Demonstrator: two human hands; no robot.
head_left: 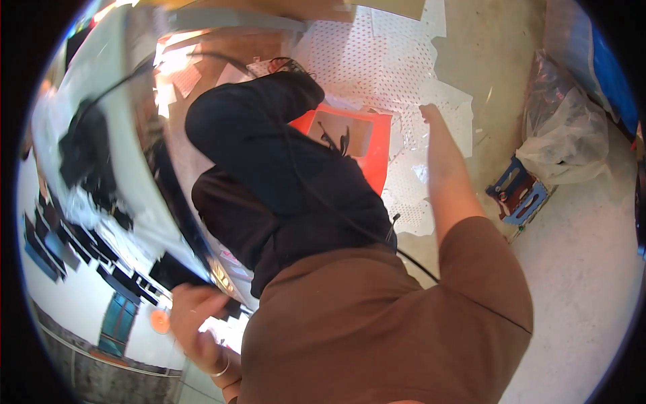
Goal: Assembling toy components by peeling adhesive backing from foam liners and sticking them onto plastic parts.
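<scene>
My left hand (198,320), with a pale bracelet at the wrist, is blurred beside the edge of a white table (121,81). Its fingers are smeared, close to a small black piece at the table's edge. My right arm reaches down and away over the floor. The right hand (427,113) shows small and partly hidden above white sheets with red dots (383,47); its grip cannot be made out. A red plastic stool-like piece (380,151) with a rectangular hollow lies by my dark-trousered legs, and black cords show in the hollow.
On the right, a clear plastic bag (565,135) rests against a blue plastic crate (521,198). A black cable (420,266) runs across my lap. Cardboard (390,7) lies at the far edge. Dark items (87,151) sit on the table at left.
</scene>
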